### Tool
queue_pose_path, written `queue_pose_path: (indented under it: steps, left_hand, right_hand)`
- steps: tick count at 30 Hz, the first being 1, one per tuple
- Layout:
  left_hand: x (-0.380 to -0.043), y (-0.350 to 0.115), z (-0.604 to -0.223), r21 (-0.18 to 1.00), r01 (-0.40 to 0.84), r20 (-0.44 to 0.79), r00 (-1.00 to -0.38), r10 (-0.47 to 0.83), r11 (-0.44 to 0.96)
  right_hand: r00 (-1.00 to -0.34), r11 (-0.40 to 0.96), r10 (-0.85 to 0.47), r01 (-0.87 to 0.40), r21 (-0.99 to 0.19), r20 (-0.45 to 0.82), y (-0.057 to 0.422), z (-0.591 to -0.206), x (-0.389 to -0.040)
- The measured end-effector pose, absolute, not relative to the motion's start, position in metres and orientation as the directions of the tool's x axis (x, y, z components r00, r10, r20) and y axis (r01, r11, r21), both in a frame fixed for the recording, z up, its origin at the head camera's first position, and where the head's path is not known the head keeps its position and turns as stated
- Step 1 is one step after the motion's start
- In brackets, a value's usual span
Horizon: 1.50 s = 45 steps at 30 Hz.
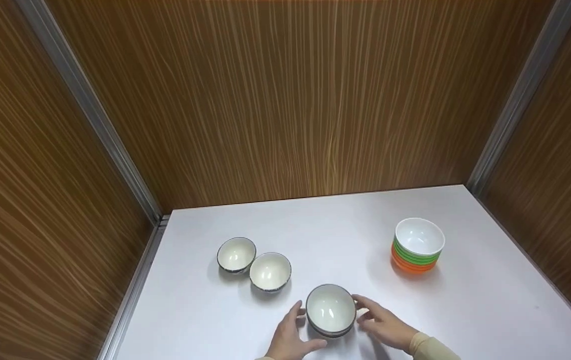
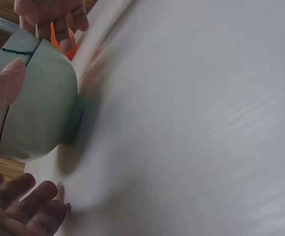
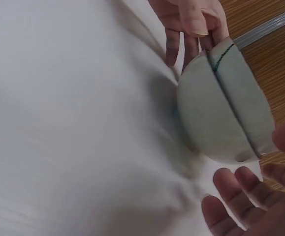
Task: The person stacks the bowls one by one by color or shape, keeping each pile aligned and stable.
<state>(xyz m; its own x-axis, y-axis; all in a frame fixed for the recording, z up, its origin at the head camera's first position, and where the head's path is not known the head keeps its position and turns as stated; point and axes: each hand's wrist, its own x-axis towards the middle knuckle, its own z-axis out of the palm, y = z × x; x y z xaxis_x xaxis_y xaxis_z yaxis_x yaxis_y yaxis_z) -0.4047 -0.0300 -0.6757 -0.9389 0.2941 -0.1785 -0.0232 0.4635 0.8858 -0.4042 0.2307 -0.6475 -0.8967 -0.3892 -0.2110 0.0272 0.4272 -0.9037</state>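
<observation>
Two nested bowls [image 1: 330, 310], cream inside with a dark rim, stand upright near the front of the white table. My left hand [image 1: 289, 335] is spread around their left side, thumb toward me and fingers apart from one another. On the other side is my right hand [image 1: 385, 322], its fingertips close to the rim. The left wrist view has the left thumb [image 2: 7, 86] over the bowls' side, while the other fingers are clear of it. From the right wrist, the lower bowl [image 3: 211, 110] shows pale green-grey outside; whether either hand touches it is unclear.
Two separate cream bowls, a farther one [image 1: 236, 255] and a nearer one [image 1: 270, 272], sit side by side at left. A stack of white, green and orange bowls [image 1: 418, 245] stands at right. Wood-grain panels [image 1: 315, 100] enclose the table [image 1: 190, 310] behind and at both sides.
</observation>
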Motion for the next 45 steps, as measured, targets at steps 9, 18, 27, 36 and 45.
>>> queue_pose_path:
  steps: [9, 18, 27, 36, 45]
  left_hand:
    - [-0.406, -0.016, -0.683, 0.92, -0.013, -0.146, -0.939, 0.312, 0.391]
    - [-0.41, -0.006, -0.685, 0.894, 0.052, -0.096, -0.948, 0.303, 0.446]
    - [-0.428, 0.004, -0.682, 0.85, 0.08, -0.088, -0.953, 0.29, 0.521]
    - [-0.457, 0.017, -0.677, 0.812, 0.133, -0.076, -0.941, 0.329, 0.568]
    - [-0.487, 0.03, -0.673, 0.774, 0.208, -0.023, -0.935, 0.355, 0.598]
  right_hand:
    - [-0.924, 0.416, -0.373, -0.089, -0.905, -0.081, 0.214, -0.673, -0.401]
    - [-0.946, 0.42, -0.308, -0.044, -0.906, -0.097, 0.209, -0.669, -0.4]
    - [-0.96, 0.397, -0.265, -0.02, -0.918, -0.094, 0.221, -0.683, -0.416]
    - [-0.971, 0.357, -0.206, 0.041, -0.933, -0.121, 0.233, -0.68, -0.435]
    - [-0.974, 0.268, -0.18, 0.085, -0.96, -0.136, 0.243, -0.682, -0.459]
